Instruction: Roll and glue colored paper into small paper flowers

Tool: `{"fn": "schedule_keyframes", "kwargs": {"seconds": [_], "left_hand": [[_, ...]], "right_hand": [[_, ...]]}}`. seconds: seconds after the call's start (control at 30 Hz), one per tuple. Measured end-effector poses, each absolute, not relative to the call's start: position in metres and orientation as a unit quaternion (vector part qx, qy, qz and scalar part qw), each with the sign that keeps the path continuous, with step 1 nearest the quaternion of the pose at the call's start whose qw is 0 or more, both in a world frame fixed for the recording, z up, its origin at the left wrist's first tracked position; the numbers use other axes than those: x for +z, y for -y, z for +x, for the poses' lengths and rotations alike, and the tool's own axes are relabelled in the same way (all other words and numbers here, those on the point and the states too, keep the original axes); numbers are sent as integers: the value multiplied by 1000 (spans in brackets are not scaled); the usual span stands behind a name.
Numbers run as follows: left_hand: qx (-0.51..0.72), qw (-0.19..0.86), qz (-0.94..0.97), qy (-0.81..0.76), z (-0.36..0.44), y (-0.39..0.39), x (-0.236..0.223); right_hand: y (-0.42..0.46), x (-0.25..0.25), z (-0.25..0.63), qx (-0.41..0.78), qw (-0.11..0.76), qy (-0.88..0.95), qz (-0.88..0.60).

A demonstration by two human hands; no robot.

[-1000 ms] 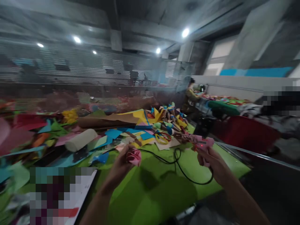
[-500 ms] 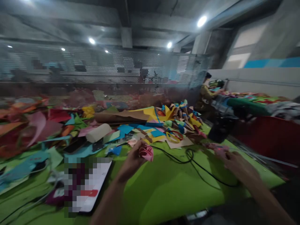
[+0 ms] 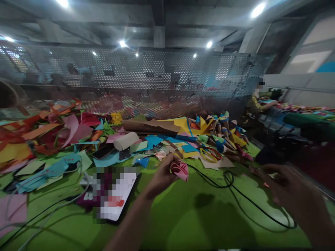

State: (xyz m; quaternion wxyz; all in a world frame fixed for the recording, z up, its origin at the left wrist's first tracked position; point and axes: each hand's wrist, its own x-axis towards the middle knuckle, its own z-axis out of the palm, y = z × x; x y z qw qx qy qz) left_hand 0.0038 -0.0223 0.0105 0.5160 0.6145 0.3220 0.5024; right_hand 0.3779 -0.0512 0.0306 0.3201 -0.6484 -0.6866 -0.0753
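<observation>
The right hand [image 3: 290, 191] has lowered the glue gun [image 3: 266, 184] near the right edge of the green table [image 3: 167, 223], parting it from the paper rose [image 3: 180, 170]; its grip is unclear. The left hand [image 3: 162, 174] still pinches the rose above the middle.

head camera is looking forward and down across green table [image 3: 188, 226] from close by, facing perforated screen [image 3: 142, 71] beyond.
</observation>
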Motion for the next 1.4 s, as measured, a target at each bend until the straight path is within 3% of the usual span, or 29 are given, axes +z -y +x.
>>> {"fn": "schedule_keyframes", "kwargs": {"seconds": [0.03,0.13,0.33,1.0,1.4], "left_hand": [[504,520,612,-317,4,23,11],[506,525,607,-315,4,23,12],[502,516,617,-318,4,21,12],[513,464,650,-316,5,22,13],[511,465,649,-318,6,21,11]], "right_hand": [[52,41,355,-76,378,691,-612],[53,69,286,11,422,775,-470],[47,86,209,97,401,854,-317],[32,95,193,-98,231,926,-283],[29,86,193,-125,270,910,-289]]}}
